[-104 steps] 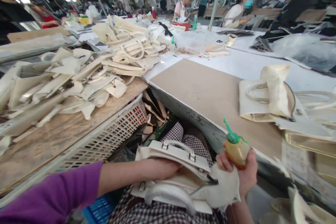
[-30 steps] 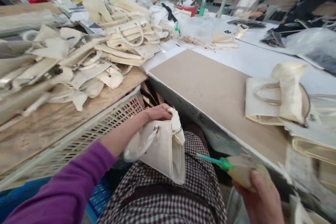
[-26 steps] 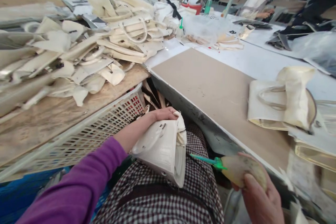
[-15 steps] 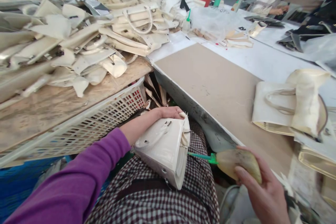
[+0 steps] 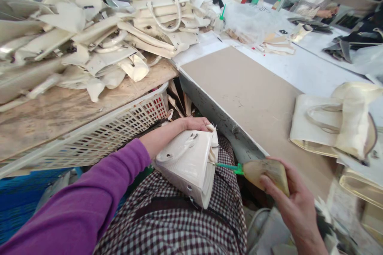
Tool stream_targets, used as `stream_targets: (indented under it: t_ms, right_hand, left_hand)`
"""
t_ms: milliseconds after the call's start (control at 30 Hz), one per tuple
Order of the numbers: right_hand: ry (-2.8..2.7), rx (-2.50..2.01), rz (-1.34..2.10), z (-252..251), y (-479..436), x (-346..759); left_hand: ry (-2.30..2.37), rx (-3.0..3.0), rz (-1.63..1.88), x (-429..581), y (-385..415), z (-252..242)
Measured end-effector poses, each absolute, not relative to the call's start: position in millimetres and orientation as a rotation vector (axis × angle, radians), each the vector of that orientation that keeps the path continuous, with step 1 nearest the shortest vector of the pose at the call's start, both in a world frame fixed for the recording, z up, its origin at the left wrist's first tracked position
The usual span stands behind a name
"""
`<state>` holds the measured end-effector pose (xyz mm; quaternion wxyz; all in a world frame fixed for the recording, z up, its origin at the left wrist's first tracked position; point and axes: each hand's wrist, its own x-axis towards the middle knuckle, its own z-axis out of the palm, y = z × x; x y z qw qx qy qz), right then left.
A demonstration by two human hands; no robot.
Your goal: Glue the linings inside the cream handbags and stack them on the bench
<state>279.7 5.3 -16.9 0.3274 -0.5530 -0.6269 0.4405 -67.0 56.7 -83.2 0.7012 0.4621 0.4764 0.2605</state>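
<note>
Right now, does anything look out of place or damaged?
Cream pieces lie in a jumbled heap on the left bench; scraps are wedged between basket and table. The bag and bottle look intact.

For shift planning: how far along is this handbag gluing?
Possibly done: bags on the right table. In hand: left hand steadies a cream handbag on the lap; right hand holds the glue bottle, green nozzle at the bag's side. Left: seemingly the heaped pile.

Left hand (image 5: 194, 123) grips the cream handbag (image 5: 187, 163) on the lap; right hand (image 5: 295, 203) presses the glue bottle (image 5: 265, 171) nozzle against its open edge beside the tabletop (image 5: 251, 91).
</note>
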Motion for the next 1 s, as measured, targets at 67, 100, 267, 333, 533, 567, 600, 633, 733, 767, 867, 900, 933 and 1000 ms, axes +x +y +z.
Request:
stream_targets:
  t_ms: [67,100,267,333,533,567,600,633,733,767,867,900,933,1000]
  right_hand:
    - [-1.625,-1.44,1.153,-16.1,4.9,279.4]
    - [-1.632,-1.432,1.151,-15.8,4.6,279.9]
    - [-1.708,-1.369,1.191,-15.7,1.4,284.2]
    - [-1.707,-1.35,1.25,-15.6,-0.6,285.3]
    - [-1.751,-1.269,1.45,-11.9,-7.0,292.5]
    - [-1.757,-1.262,1.48,-11.3,-7.3,293.2]
    - [-1.76,-1.263,1.492,-11.1,-7.0,293.1]
    - [-1.759,-1.271,1.483,-11.1,-6.3,292.2]
    - [-1.726,-1.306,1.343,-12.7,-2.4,286.4]
    - [-1.712,-1.31,1.286,-13.6,-1.1,284.5]
    - [-1.708,-1.295,1.195,-15.9,0.7,283.6]
    - [-1.724,-1.282,1.21,-16.1,0.2,285.3]
    - [-1.748,-1.266,1.249,-15.9,-0.7,287.7]
    - [-1.805,-1.22,1.376,-14.7,-3.6,293.4]
  left_hand:
    - [1.062,1.028,0.555,-67.7,57.0,-83.4]
    - [1.059,1.029,0.538,-68.0,57.2,-83.7]
    - [1.056,1.041,0.51,-68.2,58.4,-86.8]
    - [1.054,1.045,0.504,-67.9,58.7,-88.8]
    - [1.054,1.071,0.484,-67.8,60.4,-93.7]
    - [1.055,1.073,0.483,-67.7,60.6,-93.5]
    - [1.057,1.075,0.483,-67.6,60.7,-93.0]
    - [1.059,1.077,0.484,-67.5,60.8,-92.2]
    - [1.064,1.08,0.492,-66.9,60.4,-89.6]
    - [1.066,1.08,0.493,-66.8,60.2,-89.1]
    - [1.07,1.081,0.492,-66.8,59.9,-89.2]
    - [1.071,1.08,0.491,-66.8,60.0,-89.8]
    - [1.071,1.079,0.49,-66.9,60.2,-90.6]
    - [1.07,1.076,0.488,-67.0,60.7,-92.1]
